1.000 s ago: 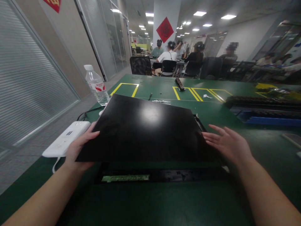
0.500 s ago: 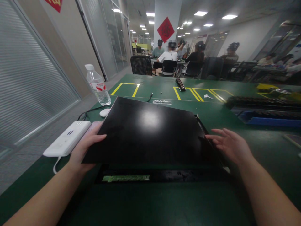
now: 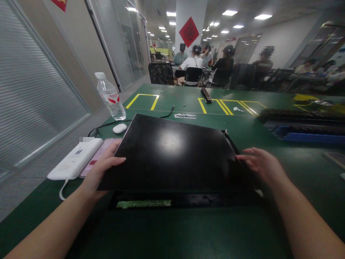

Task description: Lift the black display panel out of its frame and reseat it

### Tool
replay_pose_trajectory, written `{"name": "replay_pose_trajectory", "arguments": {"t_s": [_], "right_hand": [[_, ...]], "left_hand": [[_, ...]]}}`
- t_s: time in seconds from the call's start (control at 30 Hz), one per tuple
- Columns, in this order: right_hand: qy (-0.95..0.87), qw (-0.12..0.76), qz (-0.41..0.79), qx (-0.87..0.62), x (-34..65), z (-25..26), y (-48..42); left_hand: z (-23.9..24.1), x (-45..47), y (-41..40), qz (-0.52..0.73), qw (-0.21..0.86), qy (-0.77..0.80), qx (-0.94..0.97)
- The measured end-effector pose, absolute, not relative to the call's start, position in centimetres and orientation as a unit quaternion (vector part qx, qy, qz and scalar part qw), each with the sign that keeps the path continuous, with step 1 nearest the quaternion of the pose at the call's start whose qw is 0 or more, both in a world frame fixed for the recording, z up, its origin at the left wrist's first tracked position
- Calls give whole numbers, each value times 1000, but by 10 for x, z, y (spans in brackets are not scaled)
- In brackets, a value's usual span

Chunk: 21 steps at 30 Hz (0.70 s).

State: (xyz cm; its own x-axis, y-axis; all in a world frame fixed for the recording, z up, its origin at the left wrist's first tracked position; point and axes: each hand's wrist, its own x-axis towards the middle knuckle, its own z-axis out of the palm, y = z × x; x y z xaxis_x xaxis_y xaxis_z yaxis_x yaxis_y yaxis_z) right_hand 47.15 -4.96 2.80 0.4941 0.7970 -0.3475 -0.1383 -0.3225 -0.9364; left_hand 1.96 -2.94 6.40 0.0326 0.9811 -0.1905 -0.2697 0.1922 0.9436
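A glossy black screen panel (image 3: 172, 162) lies tilted, its left side raised, reflecting a bright light. My left hand (image 3: 106, 167) grips its left edge, thumb on top and the other fingers underneath. At the right edge, my right hand (image 3: 261, 163) is open, its fingers stretched out and the index fingertip at the panel's side. Below the panel sits a black frame (image 3: 210, 200), with a green circuit strip (image 3: 144, 204) showing along its near side. The panel hides most of this frame.
Left on the green table (image 3: 172, 233) are a white power bank (image 3: 72, 162), a phone (image 3: 94, 162), a white earbud case (image 3: 120, 128) and a water bottle (image 3: 110, 99). A dark slotted strip (image 3: 206, 95) lies at the back, a blue tray (image 3: 309, 136) at right. Several people sit beyond.
The panel's left side has come down a little and shifted slightly right with my left hand. My right hand has barely moved.
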Motion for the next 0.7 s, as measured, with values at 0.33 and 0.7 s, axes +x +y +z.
{"name": "replay_pose_trajectory", "arguments": {"t_s": [0.33, 0.7], "right_hand": [[-249, 523, 405, -707, 478, 24, -49], [-271, 514, 367, -726, 481, 21, -48]], "left_hand": [[61, 24, -30, 480, 624, 505, 354], [56, 24, -30, 461, 624, 518, 359]]}}
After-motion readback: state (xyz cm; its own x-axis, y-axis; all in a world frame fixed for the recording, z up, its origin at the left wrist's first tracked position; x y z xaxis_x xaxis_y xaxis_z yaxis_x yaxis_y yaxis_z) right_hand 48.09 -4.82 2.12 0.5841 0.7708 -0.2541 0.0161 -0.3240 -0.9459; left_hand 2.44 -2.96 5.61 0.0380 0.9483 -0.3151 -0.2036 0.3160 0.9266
